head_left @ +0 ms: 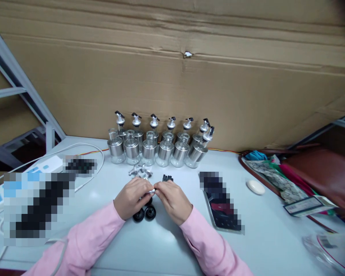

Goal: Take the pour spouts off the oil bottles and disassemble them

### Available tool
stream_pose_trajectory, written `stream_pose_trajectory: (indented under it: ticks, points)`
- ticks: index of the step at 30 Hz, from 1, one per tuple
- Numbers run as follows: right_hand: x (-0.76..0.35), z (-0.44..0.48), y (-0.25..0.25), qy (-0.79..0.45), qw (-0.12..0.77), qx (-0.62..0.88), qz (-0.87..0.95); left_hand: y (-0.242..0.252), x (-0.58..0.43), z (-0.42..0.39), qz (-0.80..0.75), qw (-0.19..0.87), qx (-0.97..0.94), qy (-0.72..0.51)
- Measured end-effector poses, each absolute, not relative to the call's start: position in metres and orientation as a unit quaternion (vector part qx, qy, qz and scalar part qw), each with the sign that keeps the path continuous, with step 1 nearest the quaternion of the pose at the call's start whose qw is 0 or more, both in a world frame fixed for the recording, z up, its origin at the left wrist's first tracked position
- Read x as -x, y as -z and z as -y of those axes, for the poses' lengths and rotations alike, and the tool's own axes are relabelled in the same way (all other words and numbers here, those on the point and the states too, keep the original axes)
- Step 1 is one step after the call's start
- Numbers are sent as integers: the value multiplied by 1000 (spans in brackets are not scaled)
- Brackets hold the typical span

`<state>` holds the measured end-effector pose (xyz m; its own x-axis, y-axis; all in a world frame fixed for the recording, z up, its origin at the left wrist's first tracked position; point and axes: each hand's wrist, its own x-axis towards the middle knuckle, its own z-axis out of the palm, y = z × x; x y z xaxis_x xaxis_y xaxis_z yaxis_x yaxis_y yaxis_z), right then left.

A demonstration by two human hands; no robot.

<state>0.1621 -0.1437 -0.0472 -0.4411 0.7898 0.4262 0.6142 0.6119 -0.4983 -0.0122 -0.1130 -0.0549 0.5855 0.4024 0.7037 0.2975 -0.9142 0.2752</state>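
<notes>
Small silver piece (mostly hidden)

Brown cardboard wall behind pale table; grey metal frame left.

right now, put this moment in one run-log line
left hand: pinching small silver part | right hand: touching it | on table: silver pieces, black round parts, glass bottles

Left sleeve: plain pink cloth is being worn, softly creased.
Right sleeve: matching pink is being worn, right of the left sleeve.
Left hand: is being left bare, past the left sleeve.
Right hand: likewise is being left bare.
</notes>
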Motion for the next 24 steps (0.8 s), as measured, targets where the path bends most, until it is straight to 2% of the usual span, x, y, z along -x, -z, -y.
stream_pose_trajectory:
  ticks: [13, 24]
  points:
    - [-161, 144, 47, -144, 316, 437, 830, 53, 14, 113, -183, 21, -901, -393]
    - [-155, 145, 48, -120, 323, 454, 822, 52, 9, 117, -218, 78, -895, -382]
